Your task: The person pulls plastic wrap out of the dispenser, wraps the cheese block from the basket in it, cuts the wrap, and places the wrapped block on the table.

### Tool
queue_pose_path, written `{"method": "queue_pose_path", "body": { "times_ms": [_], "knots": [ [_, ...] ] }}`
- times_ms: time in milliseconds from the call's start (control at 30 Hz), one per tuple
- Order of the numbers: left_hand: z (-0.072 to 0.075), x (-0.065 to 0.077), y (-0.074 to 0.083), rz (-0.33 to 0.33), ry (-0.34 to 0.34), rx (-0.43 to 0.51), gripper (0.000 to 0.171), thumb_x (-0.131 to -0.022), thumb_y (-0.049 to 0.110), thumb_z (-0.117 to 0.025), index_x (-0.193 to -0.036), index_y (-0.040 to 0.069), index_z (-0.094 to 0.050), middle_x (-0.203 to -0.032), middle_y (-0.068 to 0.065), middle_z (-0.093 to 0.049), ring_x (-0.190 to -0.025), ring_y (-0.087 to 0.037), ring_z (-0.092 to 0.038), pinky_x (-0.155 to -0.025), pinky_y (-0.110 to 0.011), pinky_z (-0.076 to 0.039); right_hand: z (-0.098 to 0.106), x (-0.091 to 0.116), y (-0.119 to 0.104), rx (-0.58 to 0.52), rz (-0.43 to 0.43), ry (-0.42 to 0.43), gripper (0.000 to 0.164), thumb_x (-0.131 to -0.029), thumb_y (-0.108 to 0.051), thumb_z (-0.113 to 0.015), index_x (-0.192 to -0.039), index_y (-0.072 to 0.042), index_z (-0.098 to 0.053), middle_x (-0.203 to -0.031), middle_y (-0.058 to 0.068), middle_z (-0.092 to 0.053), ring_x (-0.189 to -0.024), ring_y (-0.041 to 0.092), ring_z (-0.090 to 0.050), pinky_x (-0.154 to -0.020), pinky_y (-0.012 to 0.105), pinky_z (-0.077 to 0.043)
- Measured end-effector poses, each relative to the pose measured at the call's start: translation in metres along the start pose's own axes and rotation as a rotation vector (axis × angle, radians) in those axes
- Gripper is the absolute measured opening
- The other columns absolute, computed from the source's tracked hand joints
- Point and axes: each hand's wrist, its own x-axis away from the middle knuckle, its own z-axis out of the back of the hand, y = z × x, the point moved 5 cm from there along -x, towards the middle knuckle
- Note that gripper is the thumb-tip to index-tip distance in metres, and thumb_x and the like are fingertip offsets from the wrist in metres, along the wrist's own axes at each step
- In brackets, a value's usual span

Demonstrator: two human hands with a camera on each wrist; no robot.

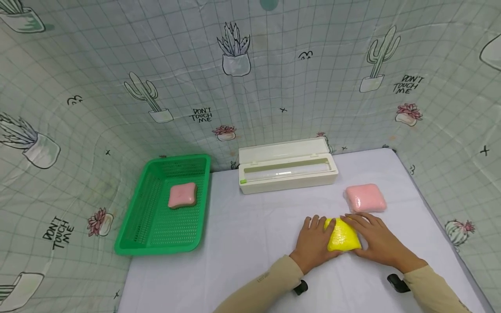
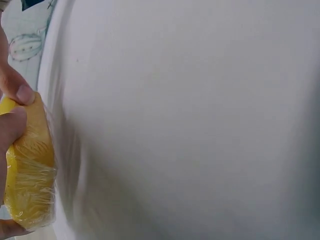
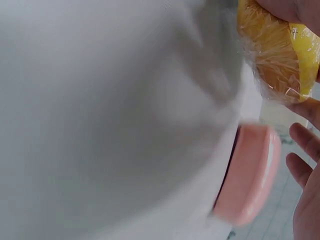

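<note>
Between my two hands is a yellow sponge in clear plastic film, just above or on the white table. My left hand grips its left side, thumb along the near edge and fingers at the far side. From the right, my right hand holds it with the fingertips on the far edge and the thumb at the near corner. Crinkled, gathered film covers the underside of the yellow sponge in the left wrist view. A shiny pink sponge lies just beyond the right hand, also in the right wrist view.
A white cling film dispenser with its lid up stands at the table's back, a film roll inside. On the left, a green basket holds another pink sponge. Patterned cloth hangs around the table.
</note>
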Motion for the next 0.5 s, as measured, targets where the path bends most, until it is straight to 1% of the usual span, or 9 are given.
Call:
{"method": "queue_pose_path", "body": {
  "times_ms": [233,400,500],
  "knots": [
    [0.004,-0.021,0.025,-0.045,-0.026,-0.033,0.089,-0.092,0.087,-0.044,-0.16,0.03,-0.046,-0.145,0.006,-0.057,-0.132,-0.013,-0.05,-0.113,-0.032,-0.037,0.011,0.021,0.023,0.002,-0.09,-0.038,0.092,-0.067,-0.028,-0.098,-0.147,-0.013,-0.055,-0.143,0.016,-0.059,-0.128,0.045,-0.047,-0.097,0.068,-0.039],
    [0.005,-0.036,0.041,-0.069,-0.081,-0.06,0.089,-0.093,0.088,-0.038,-0.161,0.031,-0.041,-0.15,0.008,-0.054,-0.135,-0.012,-0.048,-0.117,-0.03,-0.035,0.018,0.033,0.036,0.016,-0.099,-0.018,0.095,-0.065,-0.024,-0.099,-0.147,-0.012,-0.054,-0.141,0.017,-0.059,-0.125,0.047,-0.048,-0.094,0.068,-0.039],
    [0.006,-0.043,0.051,-0.08,-0.102,-0.068,0.089,-0.093,0.088,-0.037,-0.162,0.031,-0.04,-0.15,0.008,-0.053,-0.136,-0.01,-0.047,-0.118,-0.03,-0.033,0.022,0.04,0.043,0.024,-0.107,-0.013,0.095,-0.064,-0.023,-0.099,-0.147,-0.011,-0.054,-0.141,0.017,-0.059,-0.123,0.047,-0.05,-0.092,0.069,-0.04]
  ]
}}
